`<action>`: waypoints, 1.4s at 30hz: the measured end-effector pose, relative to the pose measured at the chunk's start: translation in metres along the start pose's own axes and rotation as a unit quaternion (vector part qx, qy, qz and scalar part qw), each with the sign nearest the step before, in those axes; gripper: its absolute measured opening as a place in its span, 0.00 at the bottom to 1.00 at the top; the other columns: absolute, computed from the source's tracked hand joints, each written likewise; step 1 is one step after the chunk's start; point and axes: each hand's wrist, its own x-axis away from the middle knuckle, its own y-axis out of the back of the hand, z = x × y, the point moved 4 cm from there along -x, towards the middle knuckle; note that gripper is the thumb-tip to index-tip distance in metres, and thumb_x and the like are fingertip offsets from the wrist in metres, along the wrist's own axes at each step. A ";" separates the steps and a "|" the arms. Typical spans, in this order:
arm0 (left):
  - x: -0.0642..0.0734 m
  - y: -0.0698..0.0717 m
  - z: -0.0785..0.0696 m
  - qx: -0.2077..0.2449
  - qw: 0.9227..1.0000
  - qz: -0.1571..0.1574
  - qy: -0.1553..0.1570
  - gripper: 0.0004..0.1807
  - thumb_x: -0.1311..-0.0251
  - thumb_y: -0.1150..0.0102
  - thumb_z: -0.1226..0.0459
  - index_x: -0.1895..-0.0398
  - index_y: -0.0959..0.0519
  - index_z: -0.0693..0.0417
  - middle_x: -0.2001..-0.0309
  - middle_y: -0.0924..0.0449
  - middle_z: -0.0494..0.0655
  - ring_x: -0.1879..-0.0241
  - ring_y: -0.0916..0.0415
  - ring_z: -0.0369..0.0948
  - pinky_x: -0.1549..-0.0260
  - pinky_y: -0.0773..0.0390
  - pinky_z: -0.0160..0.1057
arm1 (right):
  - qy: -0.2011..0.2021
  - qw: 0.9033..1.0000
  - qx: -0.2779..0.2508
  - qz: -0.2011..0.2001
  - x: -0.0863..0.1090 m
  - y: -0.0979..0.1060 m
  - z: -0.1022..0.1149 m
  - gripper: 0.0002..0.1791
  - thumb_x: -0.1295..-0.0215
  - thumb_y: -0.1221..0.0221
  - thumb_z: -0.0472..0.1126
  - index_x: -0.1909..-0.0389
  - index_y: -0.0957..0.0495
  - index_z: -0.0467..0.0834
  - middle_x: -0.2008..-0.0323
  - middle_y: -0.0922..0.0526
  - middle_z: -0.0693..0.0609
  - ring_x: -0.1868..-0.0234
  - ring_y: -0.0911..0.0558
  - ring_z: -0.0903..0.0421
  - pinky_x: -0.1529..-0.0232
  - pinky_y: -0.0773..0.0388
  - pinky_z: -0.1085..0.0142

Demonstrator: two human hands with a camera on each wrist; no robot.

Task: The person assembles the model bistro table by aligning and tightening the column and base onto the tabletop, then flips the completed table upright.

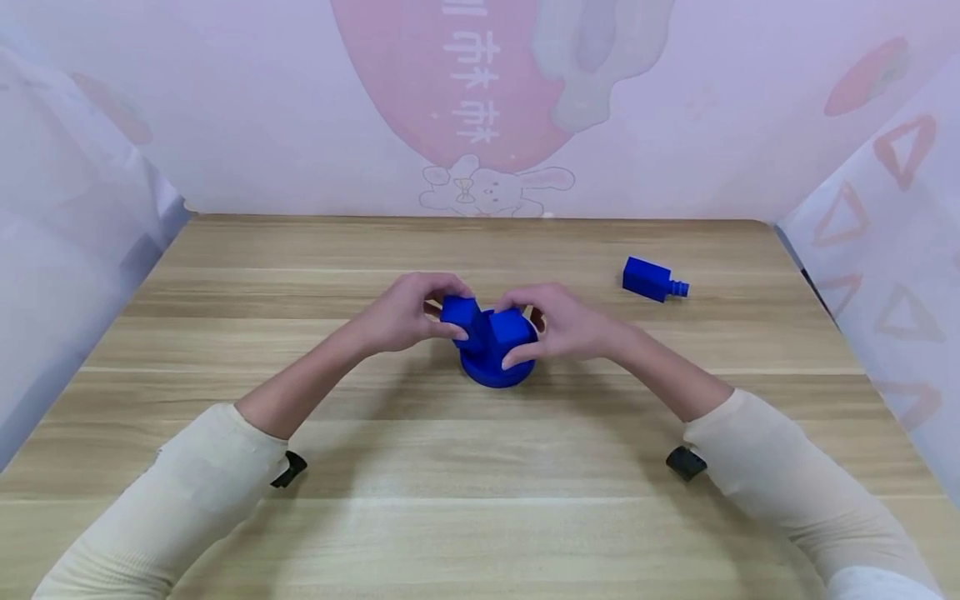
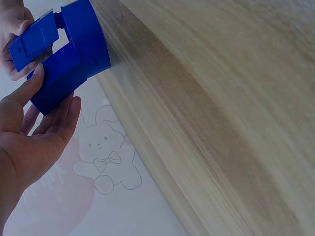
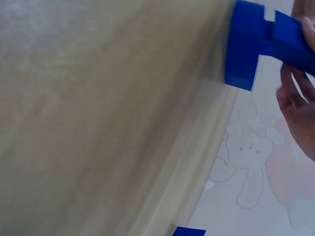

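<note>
A round blue base (image 1: 498,377) rests on the table in front of me, with two blue square-sided blocks on top. My left hand (image 1: 405,315) grips the left block (image 1: 461,313) between thumb and fingers; in the left wrist view this block (image 2: 59,76) meets the base with no gap. With thumb and fingers curled round it, my right hand (image 1: 573,327) holds the right block (image 1: 510,327). In the right wrist view, a narrow neck (image 3: 267,39) shows between that block (image 3: 290,42) and the base (image 3: 242,46).
Toward the back right of the wooden table (image 1: 525,500) lies another blue block (image 1: 647,279) with a ridged peg on its end, pointing right. A pale printed curtain (image 1: 285,108) hangs behind the table, and similar cloth stands at both sides.
</note>
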 end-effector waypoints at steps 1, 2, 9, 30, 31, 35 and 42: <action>0.000 0.000 0.000 0.001 1.000 0.001 0.000 0.21 0.45 0.24 0.74 0.48 0.19 0.69 0.52 0.17 0.60 0.52 0.17 0.52 0.48 0.16 0.50 | -0.001 1.000 0.010 -0.010 0.000 -0.001 0.001 0.27 0.46 0.21 0.41 0.49 0.20 0.38 0.59 0.16 0.49 0.62 0.23 0.51 0.66 0.22 0.53; -0.001 -0.001 0.000 0.000 1.000 0.002 -0.001 0.21 0.45 0.24 0.74 0.48 0.19 0.69 0.52 0.17 0.59 0.52 0.17 0.52 0.48 0.16 0.50 | -0.001 1.000 0.016 -0.017 0.001 -0.001 0.002 0.27 0.46 0.20 0.41 0.49 0.20 0.37 0.60 0.16 0.50 0.64 0.23 0.52 0.68 0.23 0.54; 0.000 -0.002 -0.001 0.006 1.000 0.004 0.002 0.21 0.45 0.24 0.74 0.48 0.19 0.69 0.52 0.17 0.60 0.52 0.17 0.52 0.48 0.16 0.51 | 0.019 1.000 0.003 -0.006 0.006 -0.002 0.002 0.30 0.42 0.23 0.42 0.40 0.21 0.37 0.48 0.15 0.47 0.58 0.21 0.53 0.66 0.20 0.52; 0.002 0.000 -0.002 0.008 1.000 0.000 0.009 0.22 0.46 0.24 0.75 0.48 0.19 0.70 0.51 0.17 0.61 0.51 0.17 0.54 0.47 0.17 0.53 | -0.010 0.994 -0.107 -0.007 0.007 0.005 -0.013 0.27 0.43 0.23 0.48 0.50 0.21 0.37 0.53 0.16 0.47 0.55 0.20 0.51 0.56 0.18 0.58; 0.002 0.000 -0.002 0.008 1.000 0.001 0.009 0.22 0.46 0.24 0.74 0.48 0.19 0.70 0.50 0.17 0.61 0.51 0.17 0.54 0.47 0.17 0.53 | -0.013 0.994 -0.110 -0.015 0.007 0.004 -0.014 0.27 0.44 0.22 0.49 0.53 0.21 0.38 0.55 0.16 0.47 0.57 0.19 0.51 0.55 0.18 0.59; 0.002 0.001 -0.002 0.005 1.000 0.001 0.011 0.22 0.45 0.24 0.74 0.48 0.19 0.70 0.51 0.17 0.61 0.51 0.17 0.54 0.47 0.17 0.53 | -0.011 0.993 -0.107 -0.046 0.007 0.002 -0.014 0.26 0.49 0.19 0.49 0.64 0.25 0.41 0.63 0.17 0.49 0.63 0.20 0.51 0.59 0.18 0.62; 0.002 0.001 -0.002 0.004 1.000 0.002 0.004 0.21 0.45 0.24 0.74 0.49 0.19 0.69 0.52 0.17 0.60 0.52 0.17 0.53 0.48 0.16 0.52 | -0.011 0.997 -0.066 -0.025 0.009 0.001 -0.011 0.31 0.48 0.20 0.50 0.51 0.21 0.37 0.57 0.14 0.47 0.59 0.18 0.53 0.61 0.18 0.58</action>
